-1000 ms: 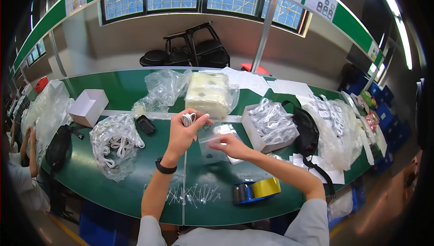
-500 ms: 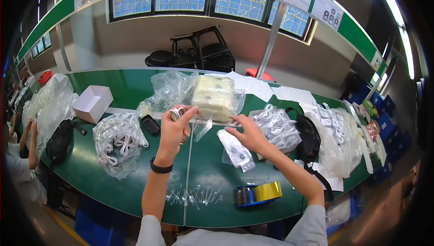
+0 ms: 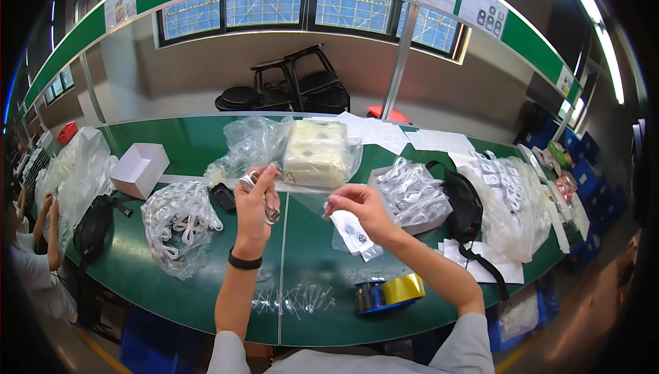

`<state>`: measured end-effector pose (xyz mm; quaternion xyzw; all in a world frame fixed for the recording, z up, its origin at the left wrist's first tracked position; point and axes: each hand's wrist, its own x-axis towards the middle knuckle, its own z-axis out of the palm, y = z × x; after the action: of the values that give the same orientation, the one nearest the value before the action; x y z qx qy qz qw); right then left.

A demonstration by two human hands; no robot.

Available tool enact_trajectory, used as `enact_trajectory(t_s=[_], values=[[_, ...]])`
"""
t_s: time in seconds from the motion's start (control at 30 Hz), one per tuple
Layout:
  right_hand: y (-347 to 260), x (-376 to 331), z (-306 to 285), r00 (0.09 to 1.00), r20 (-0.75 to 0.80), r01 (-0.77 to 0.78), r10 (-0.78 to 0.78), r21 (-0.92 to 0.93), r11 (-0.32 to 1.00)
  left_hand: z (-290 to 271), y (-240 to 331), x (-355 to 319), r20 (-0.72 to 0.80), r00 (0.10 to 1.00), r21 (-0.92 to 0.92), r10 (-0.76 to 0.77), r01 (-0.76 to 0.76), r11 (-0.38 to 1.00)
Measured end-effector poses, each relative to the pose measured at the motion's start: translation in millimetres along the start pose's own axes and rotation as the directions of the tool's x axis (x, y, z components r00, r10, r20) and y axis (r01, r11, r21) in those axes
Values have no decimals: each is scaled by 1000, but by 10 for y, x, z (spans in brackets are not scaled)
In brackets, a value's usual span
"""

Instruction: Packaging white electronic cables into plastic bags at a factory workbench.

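Observation:
My left hand (image 3: 255, 202) is closed around a coiled white cable (image 3: 248, 181), whose loops show above the fingers and below the palm. A small clear plastic bag (image 3: 302, 190) stretches between my two hands. With thumb and fingertips, my right hand (image 3: 360, 208) pinches the bag's edge. Beneath that hand lies a stack of flat white printed bags (image 3: 353, 234). Beyond both hands sits a plastic-wrapped stack of pale yellow pieces (image 3: 316, 154).
Bagged white cables (image 3: 182, 226) lie left, beside a white box (image 3: 140, 169). More cables fill a box (image 3: 412, 199) at right, next to a black bag (image 3: 462, 206). Wire ties (image 3: 295, 300) and a tape dispenser (image 3: 389, 293) lie near the front edge. Another person's hands (image 3: 47, 212) are far left.
My right hand has moved left and closed from an open reach into a pinch. The clear bag, hanging from my left hand before, now spans both hands. The view has shifted slightly.

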<state>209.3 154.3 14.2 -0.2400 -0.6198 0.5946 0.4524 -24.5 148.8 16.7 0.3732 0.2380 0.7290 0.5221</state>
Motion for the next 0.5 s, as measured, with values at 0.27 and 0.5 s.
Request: enact_trajectory(t_s=[0.27, 0.5], values=[[-431, -40, -145, 948, -129, 147, -290, -633, 760, -40, 77, 69, -71, 986, 348, 153, -119, 930], [-815, -95, -73, 746, 537, 525, -394, -838, -147, 220, 33, -146, 351, 936, 530, 33, -227, 817]])
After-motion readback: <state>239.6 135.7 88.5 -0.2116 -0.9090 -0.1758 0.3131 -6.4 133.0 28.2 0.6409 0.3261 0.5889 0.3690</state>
